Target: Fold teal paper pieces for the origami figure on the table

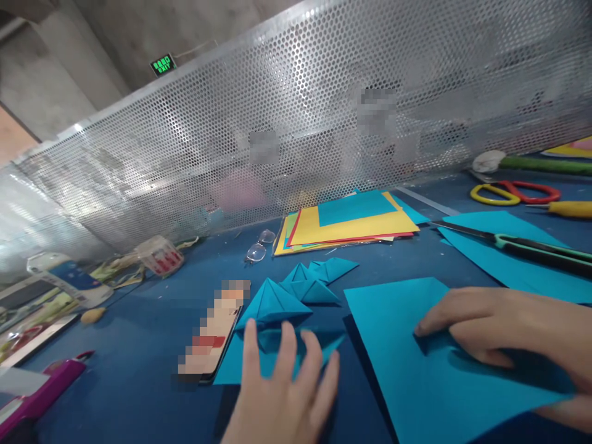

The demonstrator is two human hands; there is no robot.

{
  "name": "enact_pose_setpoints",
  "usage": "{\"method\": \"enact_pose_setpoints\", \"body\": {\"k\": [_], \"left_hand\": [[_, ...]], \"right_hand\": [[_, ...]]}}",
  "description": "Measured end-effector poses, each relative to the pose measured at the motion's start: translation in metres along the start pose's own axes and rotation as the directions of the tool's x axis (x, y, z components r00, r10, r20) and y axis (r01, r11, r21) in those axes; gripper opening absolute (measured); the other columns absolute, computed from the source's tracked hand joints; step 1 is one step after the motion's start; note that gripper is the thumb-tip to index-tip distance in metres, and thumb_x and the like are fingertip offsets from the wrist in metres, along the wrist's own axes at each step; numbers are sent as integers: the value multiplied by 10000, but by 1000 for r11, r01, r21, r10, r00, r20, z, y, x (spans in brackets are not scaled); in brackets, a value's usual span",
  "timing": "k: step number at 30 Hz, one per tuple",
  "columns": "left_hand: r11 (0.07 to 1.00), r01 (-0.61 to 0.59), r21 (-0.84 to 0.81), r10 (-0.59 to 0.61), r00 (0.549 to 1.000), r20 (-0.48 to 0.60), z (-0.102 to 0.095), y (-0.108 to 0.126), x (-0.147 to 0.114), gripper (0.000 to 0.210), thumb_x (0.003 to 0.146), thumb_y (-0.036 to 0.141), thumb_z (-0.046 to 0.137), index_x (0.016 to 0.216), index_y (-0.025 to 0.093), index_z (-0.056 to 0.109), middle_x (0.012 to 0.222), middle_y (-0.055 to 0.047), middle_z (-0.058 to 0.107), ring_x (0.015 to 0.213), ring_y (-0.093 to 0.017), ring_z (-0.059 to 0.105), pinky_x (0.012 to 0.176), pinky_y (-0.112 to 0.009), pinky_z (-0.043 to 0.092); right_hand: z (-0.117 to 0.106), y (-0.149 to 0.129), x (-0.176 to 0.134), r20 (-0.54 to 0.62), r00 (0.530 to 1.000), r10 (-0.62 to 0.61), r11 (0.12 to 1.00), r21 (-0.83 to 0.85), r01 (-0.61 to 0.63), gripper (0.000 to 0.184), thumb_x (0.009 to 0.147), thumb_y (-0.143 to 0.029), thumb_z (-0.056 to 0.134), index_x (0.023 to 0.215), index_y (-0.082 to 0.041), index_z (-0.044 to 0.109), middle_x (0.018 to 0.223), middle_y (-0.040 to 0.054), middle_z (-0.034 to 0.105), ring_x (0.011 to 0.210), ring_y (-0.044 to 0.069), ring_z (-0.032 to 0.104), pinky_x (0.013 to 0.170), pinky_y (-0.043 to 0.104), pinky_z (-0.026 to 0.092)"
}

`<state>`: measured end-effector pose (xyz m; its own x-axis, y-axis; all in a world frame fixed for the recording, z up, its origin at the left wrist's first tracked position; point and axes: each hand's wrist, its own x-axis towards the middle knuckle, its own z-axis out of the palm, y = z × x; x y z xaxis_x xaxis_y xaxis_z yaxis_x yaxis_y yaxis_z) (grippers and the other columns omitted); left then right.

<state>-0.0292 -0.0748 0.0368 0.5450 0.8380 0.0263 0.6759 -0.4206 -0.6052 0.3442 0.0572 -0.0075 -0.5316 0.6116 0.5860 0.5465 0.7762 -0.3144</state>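
Blue matting covers the bench [139, 382], fenced at the back by a perforated metal screen [296, 123] with a green exit sign [163, 64] above it. Head view only. My left hand [282, 394] lies flat, fingers spread, tips resting on a partly folded blue piece [272, 357] just right of a phone [210, 339]; nothing pinched, only pressing down. Behind that piece stand several finished blue folded shapes [300, 287], peaked like small tents, close together. My right hand [504, 336] lies palm down on a flat blue sheet [407, 357], fingers together, forefinger tip pressing near the sheet's middle; whether the thumb catches an edge underneath I cannot tell. Farther back: stack of coloured paper [346, 225], yellow on top with a blue square over it; spectacles [259, 246] beside the stack. Right side: another blue sheet [509, 253] with green-handled scissors [531, 246] lying across it, red-and-yellow scissors [515, 193] beyond. Left edge: magenta stapler [41, 388], clear tub [160, 254]. Judgement: fresh sheet being steadied while the half-made piece is held aside, an early fold stage. Next move calls for lining up corners squarely before any crease is pressed.
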Motion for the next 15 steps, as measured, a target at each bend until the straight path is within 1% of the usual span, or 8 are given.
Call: {"method": "enact_pose_setpoints", "body": {"k": [2, 4, 6, 10, 12, 13, 14, 15], "left_hand": [[996, 63, 59, -65, 998, 21, -9, -15, 22, 787, 1038, 99, 778, 1737, 434, 646, 1520, -189, 814, 1254, -536, 836, 940, -834, 729], [991, 115, 64, -125, 976, 177, -18, -23, 44, 873, 1017, -22, 732, 1772, 394, 597, 1583, -235, 767, 1139, -458, 888, 800, -623, 802], [991, 131, 34, -135, 952, 274, -25, -28, 64, 945, 987, -110, 693, 1800, 351, 550, 1604, -247, 749, 1118, -392, 905, 740, -442, 799], [995, 100, -6, -95, 965, 243, -32, -31, 83, 943, 1038, -80, 682, 1848, 345, 454, 1610, -203, 760, 1308, -351, 859, 948, -396, 771], [996, 75, -44, -71, 995, 75, -30, -25, 78, 831, 1138, 56, 660, 1877, 328, 394, 1691, -208, 698, 1452, -363, 784, 1095, -449, 724], [995, 52, -79, -61, 992, -115, -27, -19, 72, 742, 1190, 151, 632, 1877, 312, 402, 1717, -203, 678, 1511, -369, 743, 1155, -474, 693], [991, -10, -132, -35, 942, -332, -24, -12, 66, 658, 1239, 248, 576, 1874, 304, 417, 1730, -178, 674, 1561, -349, 703, 1213, -473, 655], [983, -50, -177, -58, 831, -554, -20, -4, 59, 577, 1280, 326, 484, 1856, 353, 456, 1745, -107, 675, 1634, -303, 634, 1301, -478, 581]], "right_hand": [[-11, 4, 0, 158, 985, -65, 995, 87, 52, 185, 816, -495, 872, 927, -397, 762, 1255, 44, 841, 1257, 441, 787, 1034, 548, 726], [-20, 8, 1, 289, 946, -149, 983, 144, 111, 133, 836, -414, 844, 936, -411, 757, 1314, -29, 847, 1229, 382, 812, 1035, 492, 728], [-26, 12, 2, 321, 924, -206, 977, 123, 175, 201, 806, -351, 844, 968, -420, 745, 1404, -84, 828, 1245, 348, 820, 1037, 458, 734], [-28, 5, 3, 341, 899, -274, 958, 14, 287, 373, 666, -217, 768, 975, -393, 655, 1586, -122, 736, 1385, 322, 775, 1053, 419, 742], [-25, -8, 1, 335, 899, -282, 955, 12, 295, 373, 646, -215, 712, 967, -379, 614, 1585, -110, 738, 1357, 300, 787, 991, 383, 748], [-22, -16, -2, 303, 913, -272, 960, 16, 280, 356, 646, -222, 698, 955, -374, 605, 1550, -90, 763, 1304, 293, 807, 939, 363, 746], [-19, -23, -5, 238, 950, -201, 978, -8, 209, 335, 637, -219, 686, 923, -366, 593, 1481, -77, 798, 1240, 293, 821, 905, 364, 735], [-14, -29, -9, 168, 980, -109, 993, -32, 116, 303, 632, -205, 675, 878, -357, 582, 1411, -65, 824, 1189, 293, 826, 904, 371, 719]]}}
